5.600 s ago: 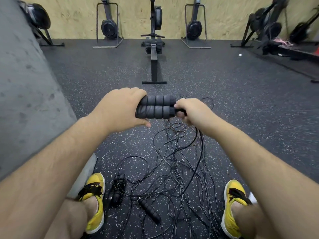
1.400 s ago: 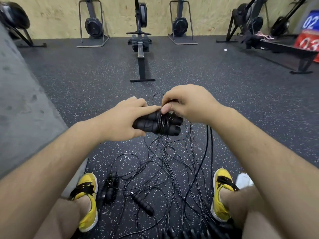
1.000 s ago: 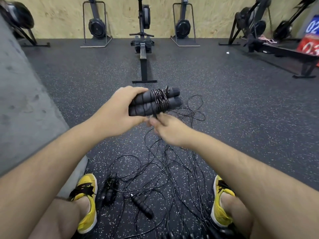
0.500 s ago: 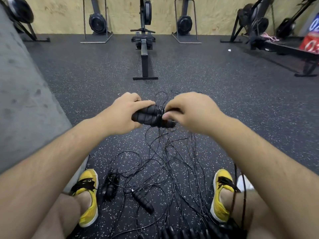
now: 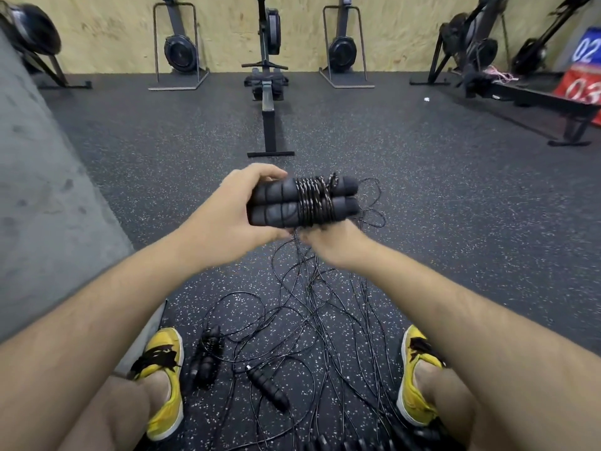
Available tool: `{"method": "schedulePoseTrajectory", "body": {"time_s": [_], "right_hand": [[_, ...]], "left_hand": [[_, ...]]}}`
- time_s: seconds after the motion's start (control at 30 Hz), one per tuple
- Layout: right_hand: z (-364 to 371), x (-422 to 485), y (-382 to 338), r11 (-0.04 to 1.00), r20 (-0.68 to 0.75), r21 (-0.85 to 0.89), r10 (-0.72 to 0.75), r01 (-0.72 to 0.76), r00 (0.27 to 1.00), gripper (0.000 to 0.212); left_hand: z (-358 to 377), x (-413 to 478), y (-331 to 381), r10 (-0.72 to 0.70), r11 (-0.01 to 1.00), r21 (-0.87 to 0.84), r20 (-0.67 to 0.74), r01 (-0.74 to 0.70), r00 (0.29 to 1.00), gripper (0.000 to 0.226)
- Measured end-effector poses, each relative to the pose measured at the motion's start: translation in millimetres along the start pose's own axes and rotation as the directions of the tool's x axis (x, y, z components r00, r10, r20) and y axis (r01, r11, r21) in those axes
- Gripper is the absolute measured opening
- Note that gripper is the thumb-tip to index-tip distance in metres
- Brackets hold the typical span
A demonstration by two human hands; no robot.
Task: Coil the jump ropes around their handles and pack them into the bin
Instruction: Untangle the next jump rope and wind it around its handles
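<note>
My left hand [image 5: 227, 219] grips two black foam jump rope handles [image 5: 276, 203] held side by side, pointing right. Thin black cord is wound in several turns [image 5: 313, 201] around their middle. My right hand [image 5: 335, 244] sits just under the handles, fingers pinched on the cord. Loose cord [image 5: 309, 314] hangs from there into a tangle on the floor. A coiled rope bundle [image 5: 206, 359] lies by my left shoe, and a single loose handle [image 5: 268, 387] lies between my feet. No bin is in sight.
A grey concrete wall [image 5: 42, 196] runs along my left. A rowing machine rail [image 5: 269, 118] stretches ahead on the speckled rubber floor. More rowers stand against the far plywood wall and at the right [image 5: 533, 99]. My yellow shoes [image 5: 164, 382] frame the tangle.
My right hand has swung from the top of the handles down to beneath them, carrying the cord around. More turns of cord sit on the handles than before.
</note>
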State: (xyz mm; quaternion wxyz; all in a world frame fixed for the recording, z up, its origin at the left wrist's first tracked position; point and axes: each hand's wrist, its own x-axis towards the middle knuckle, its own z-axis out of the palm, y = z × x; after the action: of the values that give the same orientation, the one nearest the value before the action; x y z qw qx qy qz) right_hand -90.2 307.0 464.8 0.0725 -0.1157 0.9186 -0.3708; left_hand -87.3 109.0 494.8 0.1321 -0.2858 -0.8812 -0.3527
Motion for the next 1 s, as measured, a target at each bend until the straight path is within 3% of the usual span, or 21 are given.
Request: {"method": "schedulePoseTrajectory", "body": {"time_s": [0.1,0.23,0.3,0.37,0.47,0.6,0.7,0.77,0.87,0.9,0.97,1.0], "right_hand": [[17.7,0.5,-9.5,0.996,-0.018,0.089,-0.014,0.016,1.0,0.029],[20.7,-14.6,-16.1,0.998,0.158,0.065,0.007,-0.017,0.987,0.031],[10.7,-25.2,-23.3,0.989,0.251,0.145,-0.015,-0.023,0.968,0.031],[-7.2,-38.5,-34.7,0.983,0.257,0.182,-0.047,0.0,0.965,0.028],[-31.1,-46.6,-41.9,0.977,0.116,-0.119,-0.165,0.179,0.979,0.028],[-41.9,-35.8,-34.9,0.821,-0.064,-0.494,-0.363,0.286,0.93,0.023],[-57.8,-14.8,-18.7,0.796,-0.14,-0.503,-0.459,0.336,0.877,0.018],[-65.7,-1.3,-4.4,0.825,-0.172,-0.462,-0.444,0.326,0.879,0.013],[-68.6,3.4,3.7,0.955,-0.181,-0.082,-0.296,0.285,0.938,0.014],[-62.2,2.0,4.9,0.978,-0.099,-0.031,-0.206,0.204,0.973,0.014],[-40.3,-0.3,6.4,0.994,0.079,-0.109,0.005,0.004,0.997,0.02],[-25.1,-2.2,8.0,0.984,0.09,-0.176,0.01,0.006,0.996,0.025]], "left_hand": [[5.7,5.6,-16.4,-0.008,0.992,0.128,-0.074,0.017,0.997,0.069],[8.8,15.7,-40.9,-0.034,0.949,0.306,-0.155,0.081,0.987,0.063],[6.8,17.4,-49.5,-0.038,0.924,0.372,-0.135,0.086,0.99,0.062],[4.5,16.0,-54.9,-0.024,0.914,0.401,-0.09,0.058,0.996,0.062],[3.9,13.0,-54.2,-0.006,0.904,0.427,-0.028,0.017,1.0,0.062],[10.1,7.3,-42.6,0.05,0.921,0.377,0.138,-0.1,0.989,0.06],[15.1,-1.9,-27.0,0.073,0.964,0.227,0.266,-0.136,0.961,0.064],[14.1,-6.4,-14.8,0.05,0.991,0.107,0.281,-0.083,0.958,0.069],[7.9,-9.3,0.3,0.046,0.998,-0.059,0.271,-0.031,0.961,0.075],[7.0,-10.2,4.4,0.051,0.994,-0.102,0.264,-0.025,0.963,0.075],[9.7,-10.5,5.8,0.043,0.988,-0.151,0.203,-0.013,0.978,0.072],[11.7,-9.8,3.7,0.023,0.99,-0.141,0.149,-0.002,0.989,0.07]]}}
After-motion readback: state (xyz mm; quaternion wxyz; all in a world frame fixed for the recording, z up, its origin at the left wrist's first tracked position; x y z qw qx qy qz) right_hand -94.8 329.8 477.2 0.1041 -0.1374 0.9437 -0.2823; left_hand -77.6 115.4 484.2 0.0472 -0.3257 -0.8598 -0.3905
